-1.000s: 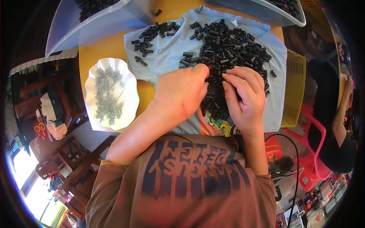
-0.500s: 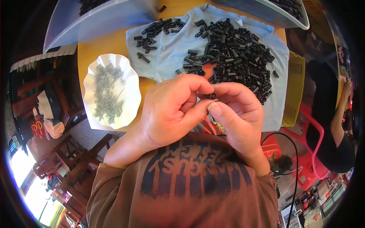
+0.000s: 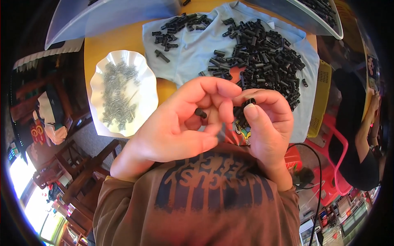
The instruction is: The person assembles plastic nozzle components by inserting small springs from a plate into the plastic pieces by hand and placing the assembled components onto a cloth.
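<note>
My right hand (image 3: 269, 123) pinches a short black plastic tube (image 3: 250, 101) between thumb and forefinger. My left hand (image 3: 176, 123) is loosely curled beside it, thumb apart from the fingertips, with a small black cylindrical part (image 3: 200, 112) held in its fingers. Beyond the hands lies a large heap of black tubular parts (image 3: 266, 53) on a light blue shirt (image 3: 188, 61) spread over the table. A smaller group of longer black pieces (image 3: 180, 25) rests at the shirt's far left. Left of my hands, a white scalloped dish (image 3: 144, 88) holds many thin metal pieces resembling small springs (image 3: 118, 98).
Two translucent bins stand at the far edge, the left bin (image 3: 111, 24) and the right bin (image 3: 337, 20), with black parts inside. A yellow basket (image 3: 322, 98) and a pink chair (image 3: 338, 151) are at the right, near another person's arm (image 3: 366, 127). A black cable (image 3: 319, 180) hangs there.
My hands were together around a small black part; now they have separated a little. The left hand has opened up somewhat, showing the part in its fingers. The view has shifted slightly.
</note>
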{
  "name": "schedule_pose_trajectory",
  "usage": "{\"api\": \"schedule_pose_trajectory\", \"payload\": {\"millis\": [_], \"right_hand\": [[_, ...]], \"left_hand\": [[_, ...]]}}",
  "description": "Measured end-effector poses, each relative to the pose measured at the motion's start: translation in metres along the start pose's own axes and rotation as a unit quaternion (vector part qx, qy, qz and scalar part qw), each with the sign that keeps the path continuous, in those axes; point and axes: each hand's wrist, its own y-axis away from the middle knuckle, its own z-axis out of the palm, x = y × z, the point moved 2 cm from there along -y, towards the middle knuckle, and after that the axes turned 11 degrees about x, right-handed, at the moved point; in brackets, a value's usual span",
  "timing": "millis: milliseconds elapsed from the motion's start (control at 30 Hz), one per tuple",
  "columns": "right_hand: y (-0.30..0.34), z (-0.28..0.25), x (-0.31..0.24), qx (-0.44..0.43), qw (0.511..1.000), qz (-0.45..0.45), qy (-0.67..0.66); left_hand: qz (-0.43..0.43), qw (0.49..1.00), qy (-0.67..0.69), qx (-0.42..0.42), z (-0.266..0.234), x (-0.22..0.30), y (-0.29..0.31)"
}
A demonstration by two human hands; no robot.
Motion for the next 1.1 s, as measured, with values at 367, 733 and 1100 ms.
{"api": "schedule_pose_trajectory", "payload": {"millis": [367, 733, 1100], "right_hand": [[0.0, -0.003, 0.001, 0.024, 0.998, -0.01, 0.052], [0.001, 0.0, 0.008, -0.032, 0.992, -0.034, 0.118], [0.002, 0.025, 0.026, -0.089, 0.982, -0.001, 0.167]], "left_hand": [[0.019, 0.987, 0.159, -0.018, -0.013, -0.002, 0.005], [0.233, 0.792, -0.393, 0.406, -0.092, 0.024, 0.047], [0.289, 0.624, -0.638, 0.346, -0.123, 0.009, 0.041]]}}
